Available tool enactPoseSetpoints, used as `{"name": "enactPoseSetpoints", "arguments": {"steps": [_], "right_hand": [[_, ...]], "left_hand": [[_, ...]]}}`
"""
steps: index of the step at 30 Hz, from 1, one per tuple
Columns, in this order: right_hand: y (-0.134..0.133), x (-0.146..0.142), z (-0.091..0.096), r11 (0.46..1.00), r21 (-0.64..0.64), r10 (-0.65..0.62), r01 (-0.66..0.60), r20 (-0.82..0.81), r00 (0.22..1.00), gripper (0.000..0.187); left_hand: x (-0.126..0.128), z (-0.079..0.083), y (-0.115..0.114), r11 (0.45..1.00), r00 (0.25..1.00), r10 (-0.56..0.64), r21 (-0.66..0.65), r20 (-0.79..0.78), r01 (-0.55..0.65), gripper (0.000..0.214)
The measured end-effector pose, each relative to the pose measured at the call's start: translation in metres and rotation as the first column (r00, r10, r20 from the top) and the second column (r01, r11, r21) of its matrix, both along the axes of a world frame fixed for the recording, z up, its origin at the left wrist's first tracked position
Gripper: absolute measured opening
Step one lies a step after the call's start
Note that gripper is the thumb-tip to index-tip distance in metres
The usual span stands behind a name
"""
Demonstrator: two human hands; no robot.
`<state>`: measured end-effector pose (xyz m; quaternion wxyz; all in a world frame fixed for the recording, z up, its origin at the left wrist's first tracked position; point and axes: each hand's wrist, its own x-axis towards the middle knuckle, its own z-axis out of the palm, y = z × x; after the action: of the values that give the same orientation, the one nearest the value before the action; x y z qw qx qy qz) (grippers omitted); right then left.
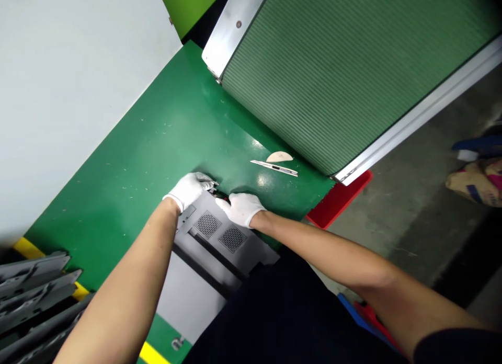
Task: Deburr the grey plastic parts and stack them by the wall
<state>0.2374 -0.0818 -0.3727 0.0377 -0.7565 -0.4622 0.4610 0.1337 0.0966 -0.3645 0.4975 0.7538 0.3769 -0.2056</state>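
Observation:
A grey panel (pixel 192 288) with two vent grilles and dark slots lies in front of my body on the green tabletop. My left hand (pixel 190 190), in a white glove, is at the panel's far left corner, its fingers closed around a small part I cannot make out. My right hand (pixel 243 208), also gloved in white, grips the panel's far edge, thumb on top and fingers curled over. Small dark and red bits show at the edge between my hands. Beyond them lie a utility knife (pixel 274 168) and a pale half-round piece (pixel 279 157).
A ribbed green conveyor belt (pixel 353 66) with metal side rails rises at the upper right. Below its corner is a red bin (pixel 341 199). A white board (pixel 78 81) borders the green table (pixel 149 139) at left. Several grey panels (pixel 35 291) stand at lower left.

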Motion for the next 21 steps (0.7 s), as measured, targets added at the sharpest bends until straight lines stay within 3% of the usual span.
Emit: {"name": "enactPoseSetpoints", "arguments": {"steps": [6,13,18,21], "right_hand": [[0.0,-0.003,0.006,0.999,-0.011,-0.037,0.037,0.019,0.999,0.087],[0.008,-0.006,0.0,1.0,0.01,-0.005,0.004,0.022,1.0,0.089],[0.006,0.001,-0.005,1.0,-0.016,0.021,-0.021,0.0,1.0,0.091],[-0.012,0.011,-0.001,0.996,-0.032,-0.085,0.084,-0.041,0.996,0.089]], "left_hand": [[0.001,0.003,-0.001,1.0,1.0,0.014,0.002,-0.003,-0.014,0.027],[0.001,0.002,0.0,1.0,1.0,0.009,-0.001,-0.002,-0.009,0.028],[0.001,0.005,0.0,0.984,0.984,0.175,-0.034,-0.02,-0.176,0.028],[-0.005,0.007,-0.001,0.956,0.955,0.292,-0.055,0.058,-0.289,0.03]]}}
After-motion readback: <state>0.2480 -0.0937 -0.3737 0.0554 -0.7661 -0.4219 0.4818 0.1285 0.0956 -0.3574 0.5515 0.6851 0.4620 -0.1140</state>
